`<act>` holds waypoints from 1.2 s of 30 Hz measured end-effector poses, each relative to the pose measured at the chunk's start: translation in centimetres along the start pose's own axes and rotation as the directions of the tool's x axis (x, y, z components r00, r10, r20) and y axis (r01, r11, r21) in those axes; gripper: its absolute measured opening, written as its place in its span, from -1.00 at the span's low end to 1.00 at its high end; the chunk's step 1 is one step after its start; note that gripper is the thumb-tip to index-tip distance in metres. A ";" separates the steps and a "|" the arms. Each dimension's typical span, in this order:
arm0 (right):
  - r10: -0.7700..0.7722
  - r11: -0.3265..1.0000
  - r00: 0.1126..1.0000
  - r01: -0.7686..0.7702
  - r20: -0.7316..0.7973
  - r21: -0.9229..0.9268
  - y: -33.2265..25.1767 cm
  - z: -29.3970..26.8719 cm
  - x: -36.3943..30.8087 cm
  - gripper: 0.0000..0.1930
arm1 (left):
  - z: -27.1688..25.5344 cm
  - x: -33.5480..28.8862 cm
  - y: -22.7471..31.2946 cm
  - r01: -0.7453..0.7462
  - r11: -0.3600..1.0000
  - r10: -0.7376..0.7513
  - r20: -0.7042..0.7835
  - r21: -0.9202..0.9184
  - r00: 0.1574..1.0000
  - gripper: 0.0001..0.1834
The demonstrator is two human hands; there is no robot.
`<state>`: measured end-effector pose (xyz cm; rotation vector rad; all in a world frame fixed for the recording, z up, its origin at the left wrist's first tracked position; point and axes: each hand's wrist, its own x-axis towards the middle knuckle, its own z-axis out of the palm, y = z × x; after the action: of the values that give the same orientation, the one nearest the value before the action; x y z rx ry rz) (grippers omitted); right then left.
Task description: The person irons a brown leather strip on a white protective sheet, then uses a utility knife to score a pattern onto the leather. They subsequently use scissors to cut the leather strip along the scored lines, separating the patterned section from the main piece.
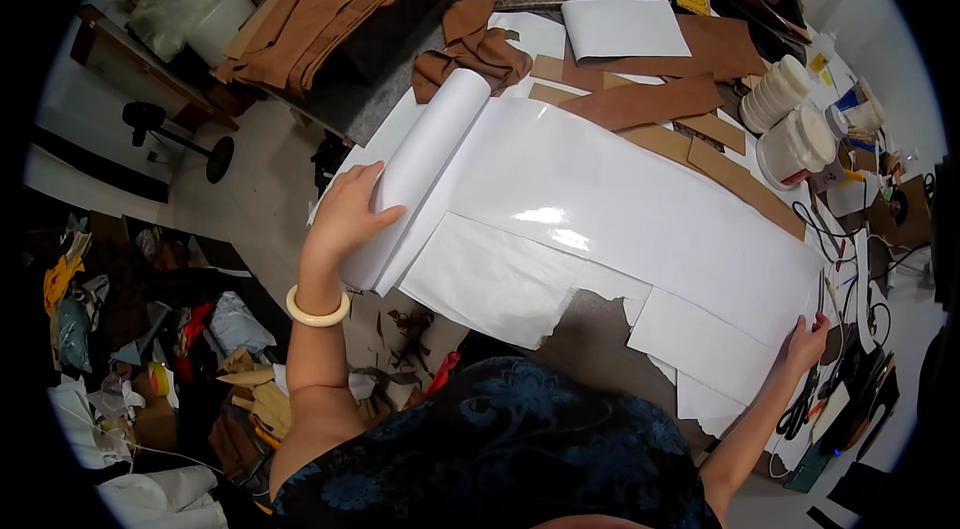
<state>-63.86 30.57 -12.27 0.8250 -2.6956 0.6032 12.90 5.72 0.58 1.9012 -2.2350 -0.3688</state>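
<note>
Head view, clock dirs from pic ctr. Surroundings 1st: stack of brown sheets [355, 9] at 11, crumpled brown pc [475, 54] at 12, folded white sheet [625, 29] at 1 atop brown material. Brown strips [645, 104] at 1–2, running along far edge of the glossy white sheet [620, 194]; overlap vs. just butting, can't tell. White tubs [798, 144] btwn 2 & 3, beyond the strips. Cables + tools, incl. black-handled scissors [797, 414], crowd the table's R side, 3–4, near R hand. Torn white pcs [495, 274] along near edge of sheet, w/ bare dark tabletop [600, 339] at 5. Off table: fan [220, 159] btwn 9 & 10, heap of bags/scraps [215, 324] at 8.

Sheet lies btwn the hands, flat, running from ctr twd 4. White roll [425, 174] at its L end, 10–11, slanted. L hand [350, 209] at 9, on the roll's near part, fingers spread, thumb out across it; pale bangle [318, 306] on wrist. R hand [806, 341] at 4, by sheet's far R corner, fingers bent; thin tool [821, 293] at fingertips. Pinching tool or sheet edge, can't tell.
</note>
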 end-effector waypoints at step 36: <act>-0.975 -0.098 0.211 -0.112 -0.072 0.989 -49.2 -25.8 6.4 -0.55 | -23.8 12.0 36.6 -0.681 0.424 0.742 -0.202 -0.596 0.639 -0.73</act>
<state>-37.39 2.31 28.04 3.2142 -1.2154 2.1311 -16.41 -2.24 34.14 0.4906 -2.2949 -0.9101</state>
